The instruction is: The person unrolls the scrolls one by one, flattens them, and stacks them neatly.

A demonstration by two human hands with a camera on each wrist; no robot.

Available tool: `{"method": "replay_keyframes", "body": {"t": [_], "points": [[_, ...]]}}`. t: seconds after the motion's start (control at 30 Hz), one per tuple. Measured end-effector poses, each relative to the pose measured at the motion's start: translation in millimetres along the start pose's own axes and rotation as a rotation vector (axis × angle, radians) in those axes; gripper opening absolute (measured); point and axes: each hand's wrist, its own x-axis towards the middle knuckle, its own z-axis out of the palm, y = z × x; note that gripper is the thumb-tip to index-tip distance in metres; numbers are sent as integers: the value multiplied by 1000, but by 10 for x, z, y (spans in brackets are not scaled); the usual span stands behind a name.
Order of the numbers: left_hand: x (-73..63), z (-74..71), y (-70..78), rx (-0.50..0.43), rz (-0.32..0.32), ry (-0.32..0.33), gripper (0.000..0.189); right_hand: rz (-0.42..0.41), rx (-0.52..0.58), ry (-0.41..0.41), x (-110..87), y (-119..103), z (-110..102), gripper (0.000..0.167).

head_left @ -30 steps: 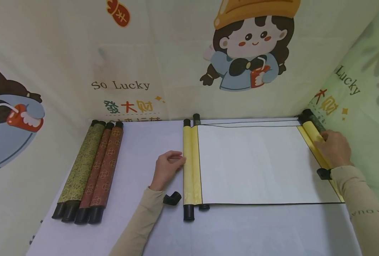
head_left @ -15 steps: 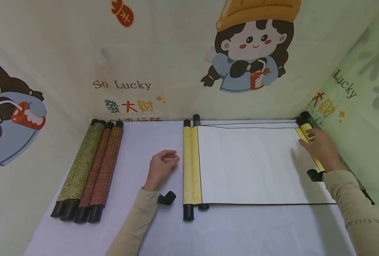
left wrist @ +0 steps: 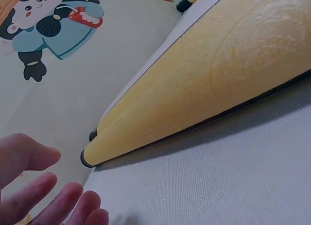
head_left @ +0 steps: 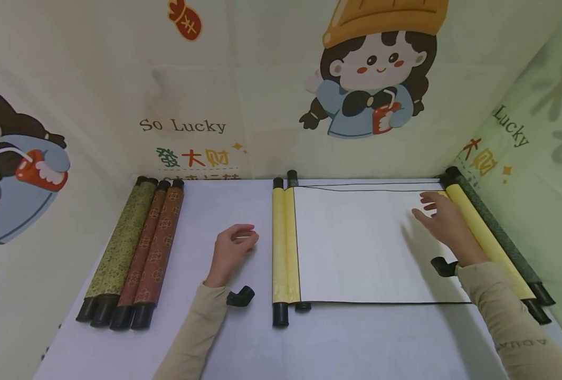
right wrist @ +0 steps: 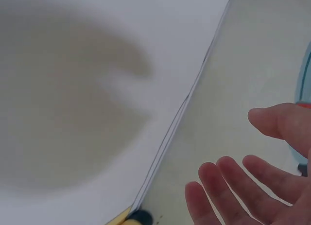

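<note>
An unrolled scroll with a white sheet (head_left: 356, 248) lies across the right half of the table. Yellow brocade covers its left roller (head_left: 278, 243) and its slanting right roller (head_left: 492, 243); both have black end caps. My left hand (head_left: 230, 253) hovers left of the left roller, apart from it, its fingers loosely bent and holding nothing. Over the right part of the sheet hangs my right hand (head_left: 447, 224), fingers spread, casting a shadow. The right wrist view shows the right-hand fingers (right wrist: 233, 191) with nothing between them. In the left wrist view, the left roller (left wrist: 160, 123) lies beyond the fingers.
Rolled scrolls, green ones (head_left: 121, 243) and red ones (head_left: 154, 248), lie side by side at the left. A dark green roller (head_left: 508, 243) lies along the right wall, beside the yellow one. A printed cloth wall (head_left: 262, 105) rises behind the table.
My right hand has let go of the right roller and moved left over the sheet. My left hand has drawn back leftward from the left roller.
</note>
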Motion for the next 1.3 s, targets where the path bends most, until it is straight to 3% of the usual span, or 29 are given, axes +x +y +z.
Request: {"method": "replay_keyframes", "body": {"t": [0.4,0.77,1.07,1.3], "points": [[-6,-126,-69,-10,24,16,34,-35,90,-60,22,-503,292,49],[-23,-319,-81,26,-2,7,37,-85,182,-125,124,-896,661,49],[-14,-502,-82,82,-12,4,42,-123,216,-250,194,-1280,803,54],[-1,-655,-54,87,-17,31,45,-135,247,-297,283,-1608,914,55]]}}
